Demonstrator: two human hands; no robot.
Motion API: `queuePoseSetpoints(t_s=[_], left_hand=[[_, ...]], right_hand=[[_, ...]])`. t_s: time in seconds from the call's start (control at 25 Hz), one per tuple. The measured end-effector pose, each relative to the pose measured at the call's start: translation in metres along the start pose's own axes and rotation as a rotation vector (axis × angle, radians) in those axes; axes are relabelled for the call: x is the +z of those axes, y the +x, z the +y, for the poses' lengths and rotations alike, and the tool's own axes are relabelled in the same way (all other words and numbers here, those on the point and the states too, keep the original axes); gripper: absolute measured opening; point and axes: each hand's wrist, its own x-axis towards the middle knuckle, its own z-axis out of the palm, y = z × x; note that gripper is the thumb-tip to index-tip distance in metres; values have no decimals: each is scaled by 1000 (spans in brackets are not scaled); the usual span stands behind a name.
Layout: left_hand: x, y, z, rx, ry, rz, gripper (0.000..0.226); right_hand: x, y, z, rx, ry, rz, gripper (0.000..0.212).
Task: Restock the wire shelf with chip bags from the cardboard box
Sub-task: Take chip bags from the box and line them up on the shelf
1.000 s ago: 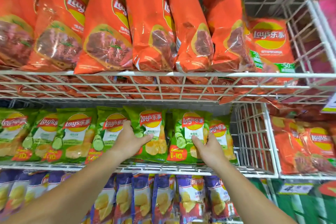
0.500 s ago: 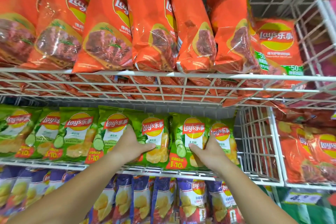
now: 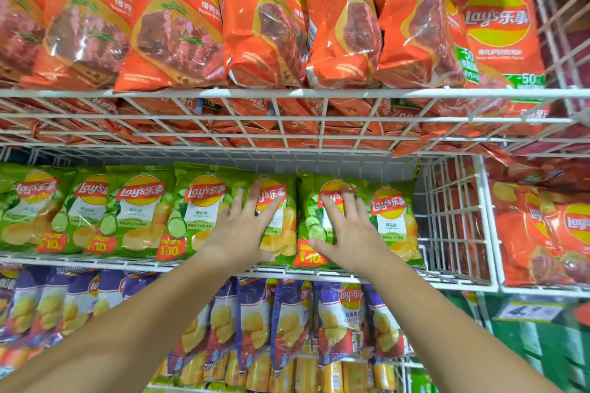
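On the wire shelf (image 3: pixel 484 220), spread fingers (image 3: pixel 254 201) press green bags (image 3: pixel 140 210).

Hands: 2, one left hand (image 3: pixel 238 233) and one right hand (image 3: pixel 348 233).
Green chip bags (image 3: pixel 140 210), middle tier, front row: 7.
Orange chip bags (image 3: pixel 175 25), top tier, front row: 7, the leftmost cut by the frame edge. More lie beneath; count not determinable.
Purple chip bags (image 3: pixel 344 319), lower tier: about 10; overlap prevents an exact count.
Orange bags in the right-hand bay (image 3: pixel 542 233): at least 2.
Wire shelf (image 3: pixel 287 93) tiers in view: at least 3.
Shelf label (image 3: pixel 526 309): 1.
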Motion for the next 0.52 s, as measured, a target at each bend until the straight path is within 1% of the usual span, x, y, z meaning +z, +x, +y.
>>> queuePoseSetpoints(t_s=[0.16,0.52], left_hand=[[7,6,1,-10,9,2,121],[1,14,0,6,67,-62,121]], right_hand=[[1,7,2,6,-29,-41,96],[-9,14,-3,18,-73,-119,98]])
